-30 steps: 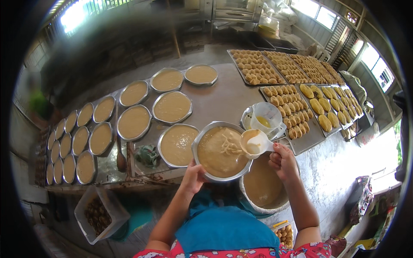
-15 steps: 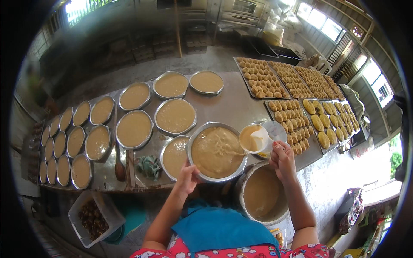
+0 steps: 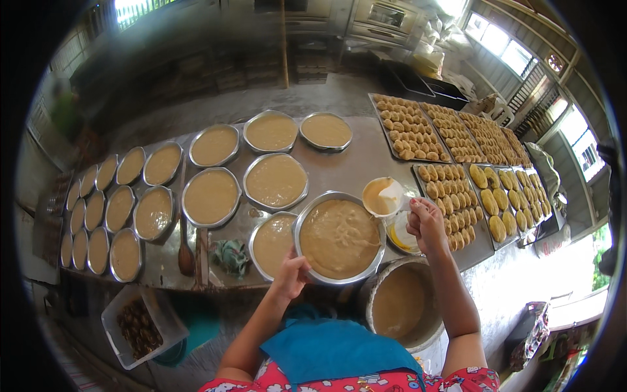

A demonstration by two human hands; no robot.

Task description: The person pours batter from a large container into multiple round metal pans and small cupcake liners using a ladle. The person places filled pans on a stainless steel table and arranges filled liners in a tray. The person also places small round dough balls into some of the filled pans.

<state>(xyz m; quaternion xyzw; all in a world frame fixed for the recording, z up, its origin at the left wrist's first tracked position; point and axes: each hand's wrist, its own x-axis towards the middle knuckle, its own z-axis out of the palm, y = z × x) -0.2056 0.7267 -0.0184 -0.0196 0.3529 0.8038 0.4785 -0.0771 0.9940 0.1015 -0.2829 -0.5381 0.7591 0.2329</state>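
Observation:
My left hand (image 3: 291, 274) grips the near-left edge of a round metal pan (image 3: 356, 277) filled with tan batter, ridged on top. The pan is tilted slightly beside another batter-filled pan (image 3: 256, 258), whose right side it covers. In my right hand (image 3: 428, 225), fingers are closed on the handle of a white plastic cup (image 3: 392, 200). Batter coats the cup's inside, and it is held tipped just above the pan's far-right rim. Beneath the cup and right hand sits a clear bowl (image 3: 392, 236) with something yellow in it. A large pot (image 3: 439, 323) of batter stands below, near my right forearm.
Rows of batter-filled pans (image 3: 238, 194) cover the metal table's left side. Trays of shaped dough pieces (image 3: 408, 127) and flat yellow pieces (image 3: 496, 227) fill the right. A wooden spoon (image 3: 185, 258) and a crumpled greenish cloth (image 3: 230, 256) lie near the front edge. A plastic bin (image 3: 171, 317) stands below.
The white cup has risen a little away from the pan, and the batter trickle at its lip no longer shows. The whole view has shifted slightly; my left hand keeps its grip.

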